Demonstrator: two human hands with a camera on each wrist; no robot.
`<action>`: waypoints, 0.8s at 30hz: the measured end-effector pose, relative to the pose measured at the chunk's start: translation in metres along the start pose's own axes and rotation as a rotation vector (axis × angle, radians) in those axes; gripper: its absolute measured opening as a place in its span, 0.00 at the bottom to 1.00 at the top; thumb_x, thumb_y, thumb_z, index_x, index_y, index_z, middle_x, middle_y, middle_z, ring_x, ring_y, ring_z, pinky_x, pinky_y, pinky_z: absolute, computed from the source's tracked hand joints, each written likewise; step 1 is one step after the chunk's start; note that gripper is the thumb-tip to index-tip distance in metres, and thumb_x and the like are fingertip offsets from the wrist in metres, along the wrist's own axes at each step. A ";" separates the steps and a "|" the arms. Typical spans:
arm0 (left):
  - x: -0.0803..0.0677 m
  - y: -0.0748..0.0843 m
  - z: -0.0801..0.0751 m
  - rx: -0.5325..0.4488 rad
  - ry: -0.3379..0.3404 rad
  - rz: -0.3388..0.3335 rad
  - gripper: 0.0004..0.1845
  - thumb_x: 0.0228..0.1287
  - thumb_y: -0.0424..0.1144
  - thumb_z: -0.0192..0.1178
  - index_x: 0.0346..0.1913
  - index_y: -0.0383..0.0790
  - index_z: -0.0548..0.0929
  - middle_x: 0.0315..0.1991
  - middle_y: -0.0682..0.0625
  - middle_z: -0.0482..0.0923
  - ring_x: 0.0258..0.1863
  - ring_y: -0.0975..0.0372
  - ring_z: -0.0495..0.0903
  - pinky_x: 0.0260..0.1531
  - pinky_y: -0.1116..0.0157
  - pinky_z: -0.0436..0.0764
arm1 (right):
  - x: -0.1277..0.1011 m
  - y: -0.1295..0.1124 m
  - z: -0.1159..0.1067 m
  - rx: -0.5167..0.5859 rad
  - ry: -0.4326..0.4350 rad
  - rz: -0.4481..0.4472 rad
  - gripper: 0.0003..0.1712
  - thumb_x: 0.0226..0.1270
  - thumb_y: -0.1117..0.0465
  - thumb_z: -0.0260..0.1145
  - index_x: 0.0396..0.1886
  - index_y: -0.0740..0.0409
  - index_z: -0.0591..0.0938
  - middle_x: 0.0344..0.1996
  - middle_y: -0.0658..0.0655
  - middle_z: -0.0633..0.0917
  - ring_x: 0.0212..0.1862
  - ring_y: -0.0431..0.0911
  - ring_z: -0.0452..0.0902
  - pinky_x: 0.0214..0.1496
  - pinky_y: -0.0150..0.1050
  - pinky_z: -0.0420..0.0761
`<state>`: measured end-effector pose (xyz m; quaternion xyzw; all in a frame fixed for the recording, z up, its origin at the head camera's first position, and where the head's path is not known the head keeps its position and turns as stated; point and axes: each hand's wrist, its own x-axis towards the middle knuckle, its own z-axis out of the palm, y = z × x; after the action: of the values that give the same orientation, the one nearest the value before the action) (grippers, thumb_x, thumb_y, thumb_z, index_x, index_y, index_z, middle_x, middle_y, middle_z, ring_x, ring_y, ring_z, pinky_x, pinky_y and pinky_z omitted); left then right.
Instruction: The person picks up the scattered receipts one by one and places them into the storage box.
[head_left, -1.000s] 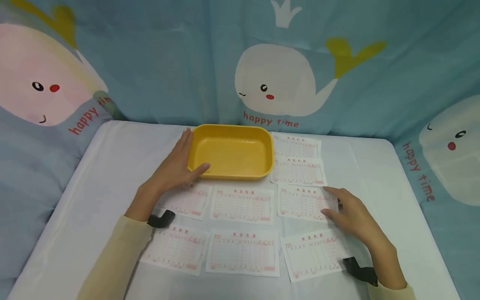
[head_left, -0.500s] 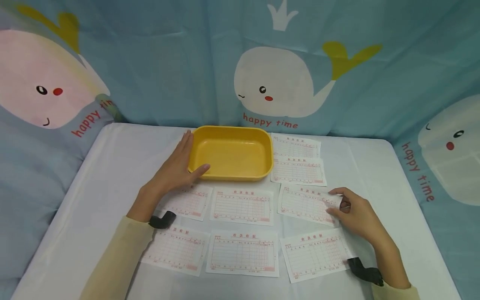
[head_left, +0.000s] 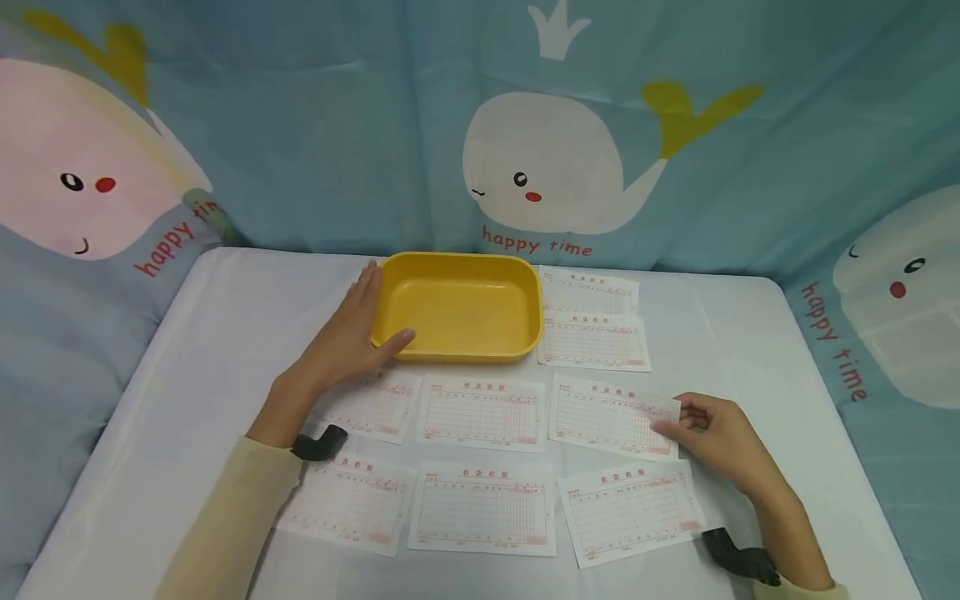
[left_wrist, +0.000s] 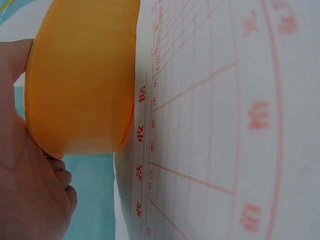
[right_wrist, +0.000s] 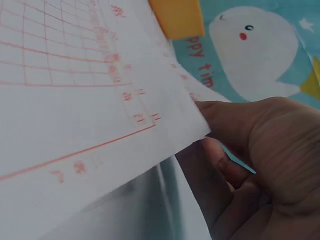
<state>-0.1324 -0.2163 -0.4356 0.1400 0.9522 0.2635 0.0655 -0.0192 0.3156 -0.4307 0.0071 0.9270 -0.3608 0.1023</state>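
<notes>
My left hand (head_left: 343, 329) is at the left end of a yellow plastic tray (head_left: 465, 358), fingers along its outer side and thumb over the near rim. In the left wrist view the tray wall (left_wrist: 85, 90) stands beside the thumb and palm. Between thumb and fingers, my right hand (head_left: 716, 433) pinches the right edge of a white receipt slip (head_left: 607, 417) printed in red. Seen from the right wrist, the slip's corner (right_wrist: 195, 127) is raised, with the thumb on one face and the fingers below.
Two slips (head_left: 592, 340) lie overlapping right of the tray. More lie in rows in front of it, including a middle slip (head_left: 482, 417) and a lower right slip (head_left: 633, 512). A blue whale-print curtain (head_left: 337, 150) hangs behind the white-covered table (head_left: 172, 400).
My right hand has taken hold of the slip's right edge and drawn it slightly toward me and lifted that edge. The left hand stays at the tray.
</notes>
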 end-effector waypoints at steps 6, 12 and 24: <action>0.000 -0.002 0.002 -0.006 0.024 0.022 0.60 0.71 0.70 0.55 0.86 0.47 0.29 0.89 0.49 0.26 0.89 0.51 0.34 0.86 0.43 0.45 | -0.001 -0.007 -0.011 0.166 -0.060 0.050 0.18 0.72 0.55 0.74 0.47 0.68 0.88 0.34 0.54 0.93 0.34 0.37 0.86 0.37 0.32 0.84; 0.000 -0.002 0.002 0.011 0.038 0.034 0.60 0.71 0.70 0.55 0.86 0.46 0.30 0.89 0.50 0.27 0.89 0.53 0.34 0.87 0.45 0.45 | 0.000 -0.012 -0.018 0.197 -0.080 0.029 0.16 0.75 0.56 0.71 0.47 0.68 0.88 0.30 0.49 0.91 0.36 0.38 0.82 0.39 0.33 0.83; 0.002 0.004 0.003 -0.008 0.091 0.029 0.60 0.70 0.68 0.58 0.87 0.43 0.36 0.89 0.45 0.33 0.88 0.46 0.42 0.85 0.42 0.51 | 0.008 -0.030 -0.031 0.240 -0.009 -0.028 0.12 0.74 0.61 0.71 0.45 0.67 0.82 0.30 0.42 0.87 0.35 0.35 0.80 0.37 0.31 0.83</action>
<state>-0.1325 -0.2112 -0.4363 0.1416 0.9510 0.2742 0.0188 -0.0353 0.3132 -0.3902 0.0049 0.8766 -0.4707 0.0999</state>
